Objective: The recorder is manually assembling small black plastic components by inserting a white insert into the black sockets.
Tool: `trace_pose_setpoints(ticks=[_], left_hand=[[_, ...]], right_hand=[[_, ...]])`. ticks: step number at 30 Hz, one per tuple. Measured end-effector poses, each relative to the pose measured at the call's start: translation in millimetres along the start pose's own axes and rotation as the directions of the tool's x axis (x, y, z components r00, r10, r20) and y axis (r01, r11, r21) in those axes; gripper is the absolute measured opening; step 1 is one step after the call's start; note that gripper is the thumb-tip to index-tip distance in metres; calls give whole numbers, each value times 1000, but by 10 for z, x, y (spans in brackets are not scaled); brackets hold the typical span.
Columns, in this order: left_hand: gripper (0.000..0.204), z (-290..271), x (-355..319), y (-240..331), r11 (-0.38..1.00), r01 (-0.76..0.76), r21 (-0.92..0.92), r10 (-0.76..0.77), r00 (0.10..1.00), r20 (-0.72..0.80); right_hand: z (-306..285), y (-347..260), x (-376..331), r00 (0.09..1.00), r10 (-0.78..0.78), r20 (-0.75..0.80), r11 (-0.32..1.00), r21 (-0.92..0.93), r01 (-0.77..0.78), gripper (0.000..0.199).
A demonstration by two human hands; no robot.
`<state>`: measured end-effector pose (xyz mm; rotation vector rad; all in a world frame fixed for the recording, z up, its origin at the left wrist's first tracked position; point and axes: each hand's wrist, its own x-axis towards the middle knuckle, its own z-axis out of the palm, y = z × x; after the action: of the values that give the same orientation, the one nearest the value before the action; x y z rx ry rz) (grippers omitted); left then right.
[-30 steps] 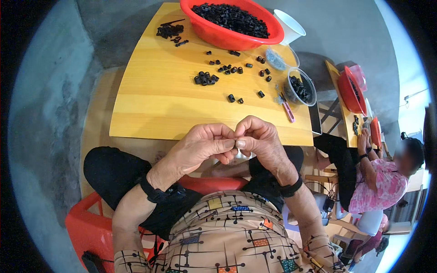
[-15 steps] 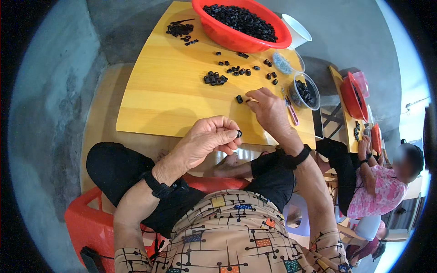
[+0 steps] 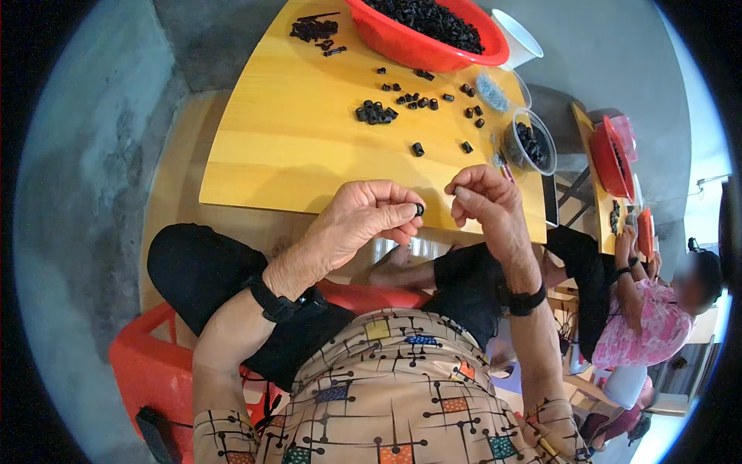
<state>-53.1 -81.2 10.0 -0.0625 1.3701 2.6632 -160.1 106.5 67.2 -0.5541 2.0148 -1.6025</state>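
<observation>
My left hand [image 3: 357, 220] is closed in a pinch just off the table's near edge. Between its thumb and fingertips sits a small black ring-ended plastic piece [image 3: 420, 209], mostly covered by the fingers. To the right, my right hand [image 3: 498, 213] is raised over the near edge with thumb and index finger curled together. Whatever tiny item they may hold is too small to make out. Beyond the hands, a black cylindrical piece [image 3: 418, 149] and another black piece [image 3: 467, 147] lie apart on the yellow table [image 3: 278, 155].
Farther back lie a cluster of black pieces [image 3: 376, 114] and a pile of thin black parts [image 3: 313, 29]. A red basin [image 3: 386, 48] of black parts stands at the far edge. On the right are a clear tub [image 3: 550, 158], a bag of small bits [image 3: 491, 93] and a white bucket [image 3: 519, 48].
My right hand has drawn back from the tabletop toward me and turned, uncovering a black piece on the table. My left hand keeps its pinch on the small black piece.
</observation>
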Motion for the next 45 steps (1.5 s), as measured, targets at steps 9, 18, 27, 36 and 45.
trace_pose_setpoints(ticks=[9,18,27,36,45], left_hand=[[22,94,-13,-20,996,20,90,-20,1000,6],[18,173,-42,-62,991,20,135,-24,999,26],[19,212,-47,-111,989,18,146,-20,1000,13],[21,193,-50,-141,988,37,149,-42,999,32],[7,480,-273,-66,952,202,231,-245,953,179]], right_hand=[[180,3,-335,1000,-2,30,994,109,-2,16],[224,17,-386,999,-39,-24,998,44,40,10],[265,57,-448,997,-58,-55,998,-24,57,17],[235,20,-481,1000,1,8,999,-32,-1,14],[55,-213,-740,947,-88,309,933,-307,187,19]])
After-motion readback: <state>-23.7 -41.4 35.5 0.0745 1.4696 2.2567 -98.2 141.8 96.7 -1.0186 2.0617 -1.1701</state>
